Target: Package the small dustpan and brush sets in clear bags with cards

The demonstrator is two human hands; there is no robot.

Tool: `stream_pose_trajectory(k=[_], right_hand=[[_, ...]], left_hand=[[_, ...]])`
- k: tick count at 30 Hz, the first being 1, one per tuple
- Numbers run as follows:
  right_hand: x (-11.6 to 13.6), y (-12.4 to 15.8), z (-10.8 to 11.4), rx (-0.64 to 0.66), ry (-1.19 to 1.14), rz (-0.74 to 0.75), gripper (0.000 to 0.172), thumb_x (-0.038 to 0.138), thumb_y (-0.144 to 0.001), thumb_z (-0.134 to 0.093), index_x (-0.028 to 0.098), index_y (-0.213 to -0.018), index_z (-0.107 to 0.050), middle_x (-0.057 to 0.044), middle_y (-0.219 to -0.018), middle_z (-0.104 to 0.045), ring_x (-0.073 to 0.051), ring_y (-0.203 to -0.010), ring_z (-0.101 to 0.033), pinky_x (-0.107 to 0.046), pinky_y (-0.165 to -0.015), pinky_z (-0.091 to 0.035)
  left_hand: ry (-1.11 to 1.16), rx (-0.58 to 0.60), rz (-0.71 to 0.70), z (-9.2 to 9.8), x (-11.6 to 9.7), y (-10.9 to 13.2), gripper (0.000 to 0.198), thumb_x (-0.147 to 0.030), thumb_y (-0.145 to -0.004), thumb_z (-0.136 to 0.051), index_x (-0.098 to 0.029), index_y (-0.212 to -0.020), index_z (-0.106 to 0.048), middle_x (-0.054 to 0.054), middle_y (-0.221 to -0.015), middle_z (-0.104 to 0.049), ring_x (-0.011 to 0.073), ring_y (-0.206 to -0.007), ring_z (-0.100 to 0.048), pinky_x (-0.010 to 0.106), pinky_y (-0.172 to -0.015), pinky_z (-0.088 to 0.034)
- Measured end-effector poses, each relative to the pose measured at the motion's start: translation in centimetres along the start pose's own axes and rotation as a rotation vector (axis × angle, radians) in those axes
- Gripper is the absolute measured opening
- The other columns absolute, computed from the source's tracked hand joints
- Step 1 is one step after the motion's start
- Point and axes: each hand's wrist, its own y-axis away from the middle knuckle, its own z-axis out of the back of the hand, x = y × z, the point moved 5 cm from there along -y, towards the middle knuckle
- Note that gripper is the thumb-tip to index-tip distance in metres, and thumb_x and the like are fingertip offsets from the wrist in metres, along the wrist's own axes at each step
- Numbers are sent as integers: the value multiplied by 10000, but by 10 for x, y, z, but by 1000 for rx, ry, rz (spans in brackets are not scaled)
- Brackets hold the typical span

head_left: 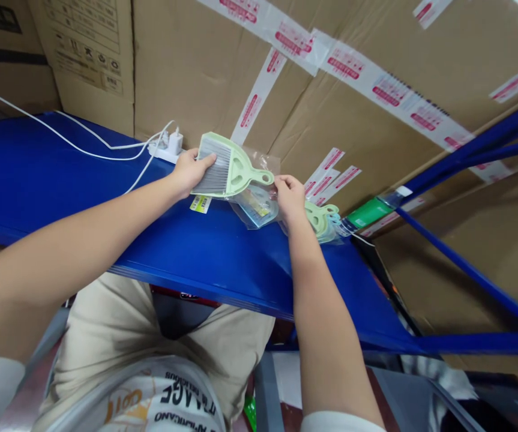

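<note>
A light green mini dustpan [221, 187] with a grey-bristled brush [213, 159] nested in it is held above the blue shelf. My left hand [191, 173] grips its wide end, thumb over the bristles. At the handle end, the closed fingers of my right hand [290, 195] pinch the clear plastic bag [265, 161] around the set; the exact grip is partly hidden. Below the handle lies a blue bagged set [259, 207]. More green and blue bagged dustpans [319, 219] rest just right of my right hand.
The blue shelf [186, 240] runs along large taped cardboard boxes [186, 72]. A white power strip [164, 151] with plugs and cables stands left of the dustpan. A green-labelled bottle [373, 210] leans at the right, near blue metal rails [466, 261]. A yellow-green label [200, 204] shows below the dustpan.
</note>
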Motion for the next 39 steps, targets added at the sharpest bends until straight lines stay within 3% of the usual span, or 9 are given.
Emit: stream_pose_trajectory(k=[7,13,20,23,27,33,39], right_hand=[[0,7,-8,68,-104,-174,213,285,-935,-658,218,-747,-584,60,-628,-539,-123,-550,-542,-242,-564,-460],[0,12,-10,118,-117,-205,287,307,-850,-826,197,-699,-608,53,-609,-579,-96,-510,-506,-225,-518,-421],[4,19,-5,-8,-175,-365,255,139,-902,-721,187,-667,-632,20,-592,-623,-117,-547,-560,-226,-552,-489],[10,26,-2,-82,-207,-433,298,94,-934,-682,184,-658,-616,27,-544,-603,-101,-523,-555,-184,-504,-457],[15,29,-2,-82,-257,-466,342,80,-975,-656,184,-652,-606,39,-515,-591,-85,-485,-552,-160,-457,-421],[12,26,-1,-94,-326,-460,301,119,-1011,-645,203,-727,-590,64,-582,-622,-77,-493,-584,-160,-490,-441],[9,25,3,-111,-371,-487,251,140,-1012,-636,215,-780,-576,55,-600,-622,-124,-579,-656,-198,-520,-491]], left_hand=[[-10,12,25,0,0,1,51,-182,-851,-789,-196,-853,-740,91,-966,-838,280,-1022,-791,408,-976,-632],[-122,25,65,0,6,0,66,-219,-837,-800,-201,-817,-740,118,-972,-832,311,-1028,-795,462,-1007,-619],[-114,55,118,-2,13,-5,88,-271,-876,-780,-203,-835,-740,124,-885,-815,314,-994,-799,450,-987,-631],[-37,64,212,-5,10,1,157,-333,-951,-713,-182,-921,-744,111,-855,-802,290,-958,-808,418,-946,-650],[60,87,361,-9,5,8,249,-361,-1021,-603,-157,-989,-742,97,-771,-760,277,-899,-813,380,-863,-674],[128,102,391,-3,1,-1,234,-260,-955,-577,-136,-1055,-748,133,-835,-782,304,-958,-808,394,-854,-685],[32,143,297,1,-5,-3,175,-50,-768,-639,-158,-873,-728,80,-764,-760,234,-935,-795,348,-966,-653]])
